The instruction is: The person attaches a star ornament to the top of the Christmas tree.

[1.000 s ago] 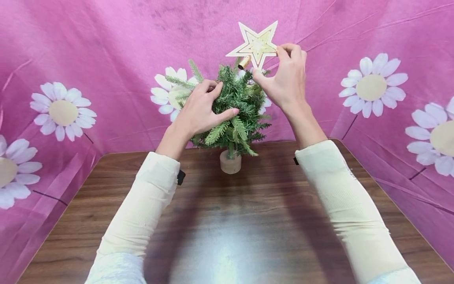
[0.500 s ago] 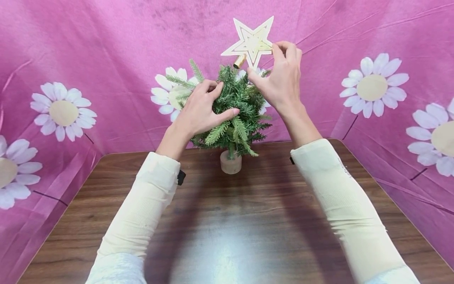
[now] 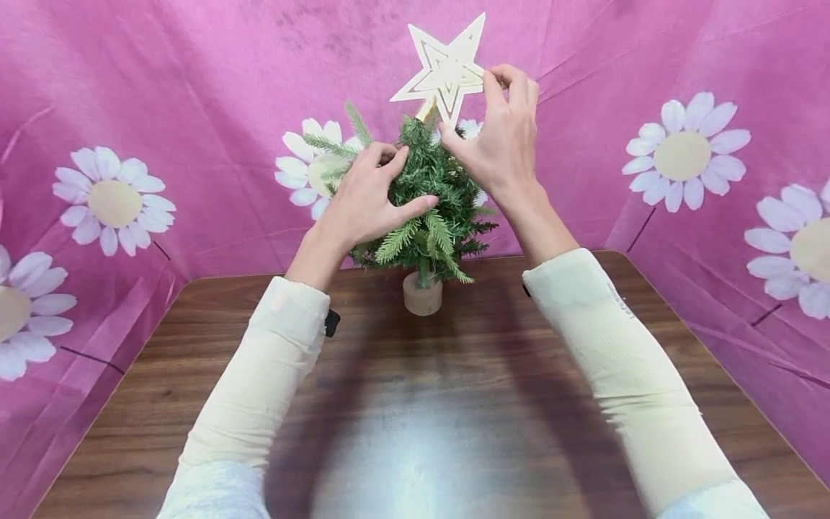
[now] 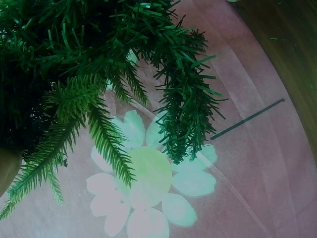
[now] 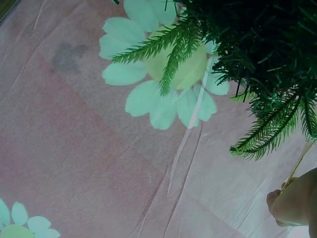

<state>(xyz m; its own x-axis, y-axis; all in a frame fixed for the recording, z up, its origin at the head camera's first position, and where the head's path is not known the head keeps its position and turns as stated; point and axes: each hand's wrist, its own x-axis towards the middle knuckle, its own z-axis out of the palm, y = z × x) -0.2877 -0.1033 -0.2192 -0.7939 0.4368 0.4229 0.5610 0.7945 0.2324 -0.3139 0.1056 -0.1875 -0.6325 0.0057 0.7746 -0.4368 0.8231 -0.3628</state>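
A small artificial Christmas tree (image 3: 441, 184) stands upright on a round wooden base (image 3: 423, 297). My left hand (image 3: 366, 198) holds its upper left side, fingers curled into the branches and thumb across the front. Above, my right hand (image 3: 502, 144) pinches a pale gold star topper (image 3: 447, 68) by its right and lower points. The star's gold tube (image 3: 426, 109) meets the tree's tip at a slant; how far it sits over the tip cannot be seen. In the right wrist view, the star shows only as a thin edge (image 5: 298, 166) beside a fingertip.
The tree is near the back edge of a brown wooden table (image 3: 415, 389). Close behind and along both sides hangs a pink cloth (image 3: 227, 108) printed with large white flowers (image 3: 682, 155).
My right hand has moved left with the star, bringing its tube from right of the tree's tip to the tip itself. The left hand stays on the tree.
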